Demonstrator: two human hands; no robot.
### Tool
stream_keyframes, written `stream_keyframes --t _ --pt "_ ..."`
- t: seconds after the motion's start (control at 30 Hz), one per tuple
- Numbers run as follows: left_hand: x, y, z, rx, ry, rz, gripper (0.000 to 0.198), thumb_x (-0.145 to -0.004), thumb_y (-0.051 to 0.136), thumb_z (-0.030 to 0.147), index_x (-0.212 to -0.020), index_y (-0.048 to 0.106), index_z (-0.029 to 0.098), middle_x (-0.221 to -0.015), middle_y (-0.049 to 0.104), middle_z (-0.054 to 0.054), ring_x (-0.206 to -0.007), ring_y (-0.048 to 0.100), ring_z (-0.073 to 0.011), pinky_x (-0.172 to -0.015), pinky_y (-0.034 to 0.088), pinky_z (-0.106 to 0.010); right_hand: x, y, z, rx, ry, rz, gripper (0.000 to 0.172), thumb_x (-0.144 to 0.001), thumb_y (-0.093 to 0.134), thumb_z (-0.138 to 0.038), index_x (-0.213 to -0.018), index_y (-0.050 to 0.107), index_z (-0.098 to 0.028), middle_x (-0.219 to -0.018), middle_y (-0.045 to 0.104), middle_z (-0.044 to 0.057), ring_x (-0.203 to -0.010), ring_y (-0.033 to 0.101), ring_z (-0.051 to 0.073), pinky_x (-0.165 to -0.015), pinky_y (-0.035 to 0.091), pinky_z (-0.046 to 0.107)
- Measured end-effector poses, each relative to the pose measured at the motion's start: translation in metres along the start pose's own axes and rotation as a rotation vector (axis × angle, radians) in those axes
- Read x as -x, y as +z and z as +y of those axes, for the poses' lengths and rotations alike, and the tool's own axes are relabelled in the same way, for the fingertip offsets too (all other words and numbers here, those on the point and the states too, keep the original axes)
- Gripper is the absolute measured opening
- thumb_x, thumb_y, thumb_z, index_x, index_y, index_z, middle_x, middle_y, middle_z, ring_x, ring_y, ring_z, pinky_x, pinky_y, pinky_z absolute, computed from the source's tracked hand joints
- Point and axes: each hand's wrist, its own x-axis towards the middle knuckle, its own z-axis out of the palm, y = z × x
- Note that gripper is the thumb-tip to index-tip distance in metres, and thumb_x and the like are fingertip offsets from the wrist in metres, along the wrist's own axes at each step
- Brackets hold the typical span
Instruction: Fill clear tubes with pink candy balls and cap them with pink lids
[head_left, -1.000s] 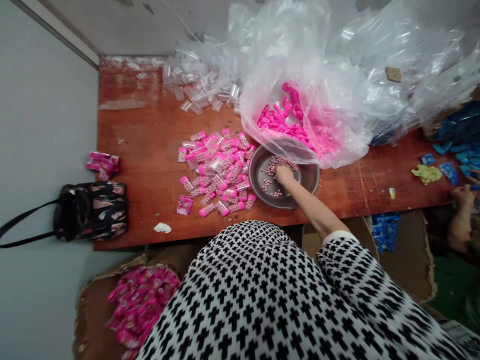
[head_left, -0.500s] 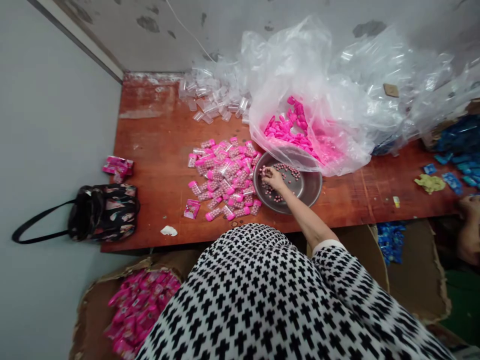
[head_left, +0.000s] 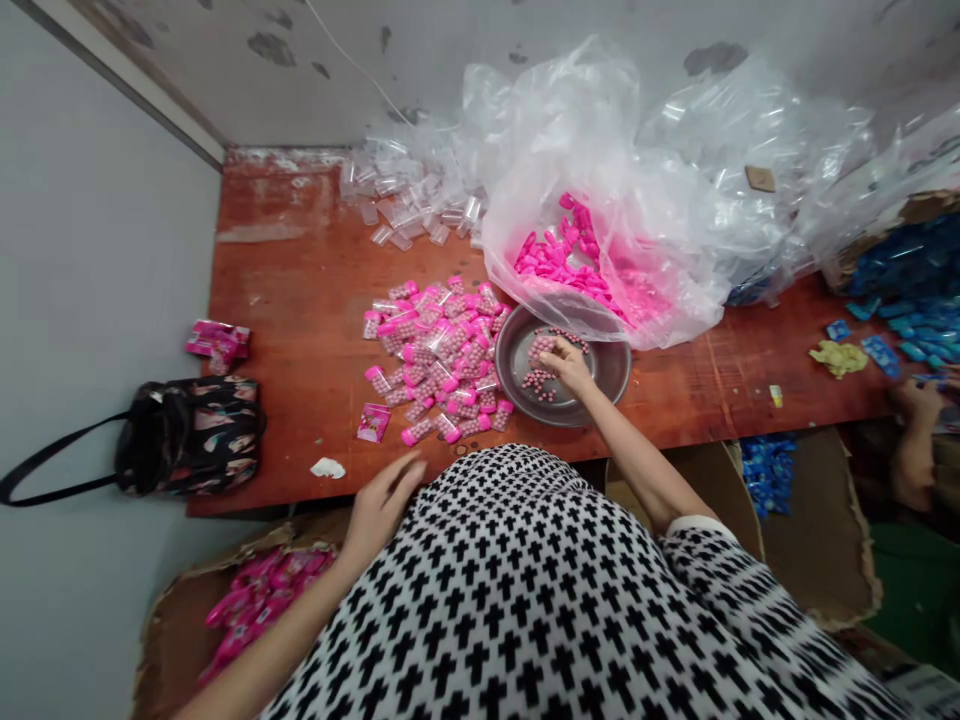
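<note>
Plainly, the largest thing is the brown desk (head_left: 277,275), with a cloudy plastic bag (head_left: 592,130) slumped across its middle, from the back edge forward, pink caps (head_left: 559,262) showing in its mouth. A heap of clear containers (head_left: 412,195) lies by the back edge, left of the bag. Nearer the front edge sits a pile of filled jars (head_left: 442,350), pink-capped, just left of a metal basin (head_left: 619,375) whose back rim the bag overhangs. The handbag (head_left: 221,430) is by the near left corner.

Of the 2 hands, the left hand (head_left: 382,500) is at the front edge, fingers apart, holding nothing visible. The right hand (head_left: 568,365) is over the basin, fingertips drawn in by some beads; whether they grip anything, I cannot tell. 1 pink sachet (head_left: 373,421) lies left of the jars. Smallest, the loose pink beads (head_left: 538,383) lie inside the basin.
</note>
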Motion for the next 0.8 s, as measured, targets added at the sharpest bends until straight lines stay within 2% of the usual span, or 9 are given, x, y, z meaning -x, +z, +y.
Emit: stream_keyframes --t 0.1,0.2,0.27,0.33,0.4,0.5,0.6,0.7,0.8 --pt "-0.052 0.037 0.034 0.138 0.023 -0.131 0.038 -0.081 0.057 0.041 -0.113 0.062 0.021 -0.109 0.068 -0.006 -0.103 0.061 -0.0236 -0.093 0.047 -0.039 0.015 0.009 -0.015 -0.022 -0.009 -0.02 0.037 -0.058 0.076 -0.04 -0.084 0.058 -0.021 -0.089 0.067 0.001 -0.085 0.064 0.017 -0.077 0.053 0.033" --pt "-0.104 0.087 0.073 0.36 0.068 -0.174 0.043 -0.077 0.06 0.041 -0.115 0.062 0.019 -0.116 0.065 -0.006 -0.109 0.059 -0.0226 -0.098 0.044 -0.036 0.027 0.015 -0.023 0.032 -0.041 0.017 0.031 -0.06 0.077 -0.039 -0.077 0.058 -0.02 -0.079 0.066 -0.001 -0.07 0.061 0.013 -0.061 0.051 0.025" --pt "-0.126 0.114 0.09 0.568 0.03 -0.235 0.044 -0.079 0.057 0.043 -0.114 0.063 0.018 -0.115 0.066 -0.006 -0.104 0.062 -0.0226 -0.093 0.049 -0.037 0.031 0.013 -0.025 0.113 -0.07 0.014 0.029 -0.061 0.076 -0.038 -0.075 0.059 -0.019 -0.071 0.063 -0.002 -0.059 0.056 0.011 -0.052 0.047 0.023" --pt "-0.137 0.132 0.097 0.726 -0.03 -0.273 0.044 -0.076 0.059 0.043 -0.11 0.065 0.015 -0.109 0.068 -0.008 -0.096 0.065 -0.0231 -0.086 0.053 -0.038 0.031 0.006 -0.028 0.209 -0.096 -0.022 0.03 -0.062 0.076 -0.039 -0.078 0.06 -0.02 -0.068 0.062 -0.002 -0.056 0.054 0.011 -0.05 0.046 0.023" --pt "-0.142 0.14 0.097 0.796 -0.083 -0.283 0.045 -0.071 0.064 0.043 -0.105 0.067 0.013 -0.1 0.071 -0.008 -0.087 0.067 -0.0228 -0.08 0.055 -0.038 0.029 -0.004 -0.036 0.327 -0.158 -0.055 0.034 -0.064 0.074 -0.038 -0.09 0.06 -0.021 -0.074 0.063 -0.001 -0.06 0.057 0.013 -0.053 0.049 0.026" --pt "-0.147 0.139 0.094 0.778 -0.124 -0.3 0.046 -0.065 0.069 0.043 -0.1 0.069 0.013 -0.089 0.073 -0.007 -0.078 0.067 -0.0218 -0.076 0.056 -0.038 0.023 -0.02 -0.053 0.596 -0.368 -0.168 0.034 -0.078 0.062 -0.036 -0.11 0.058 -0.025 -0.095 0.065 0.003 -0.083 0.062 0.017 -0.074 0.052 0.033" --pt "-0.154 0.136 0.093 0.725 -0.136 -0.338 0.046 -0.064 0.07 0.044 -0.099 0.07 0.014 -0.087 0.073 -0.007 -0.077 0.068 -0.0227 -0.076 0.056 -0.04 0.013 -0.03 -0.067 0.839 -0.552 -0.345 0.026 -0.087 0.05 -0.032 -0.11 0.06 -0.026 -0.104 0.065 0.006 -0.098 0.06 0.019 -0.089 0.047 0.037" --pt "-0.161 0.134 0.094 0.643 -0.09 -0.357 0.043 -0.065 0.069 0.044 -0.097 0.071 0.014 -0.087 0.073 -0.008 -0.08 0.068 -0.0246 -0.078 0.055 -0.041 0.005 -0.035 -0.071 0.933 -0.571 -0.426 0.024 -0.089 0.048 -0.033 -0.107 0.061 -0.024 -0.099 0.067 0.006 -0.093 0.062 0.019 -0.085 0.048 0.034" --pt "-0.166 0.132 0.094 0.507 0.015 -0.369 0.036 -0.069 0.066 0.042 -0.093 0.072 0.016 -0.093 0.073 -0.007 -0.086 0.068 -0.0253 -0.083 0.053 -0.041 0.0 -0.037 -0.071 0.974 -0.489 -0.513 0.022 -0.088 0.051 -0.035 -0.103 0.061 -0.021 -0.091 0.068 0.006 -0.082 0.063 0.017 -0.075 0.049 0.029"
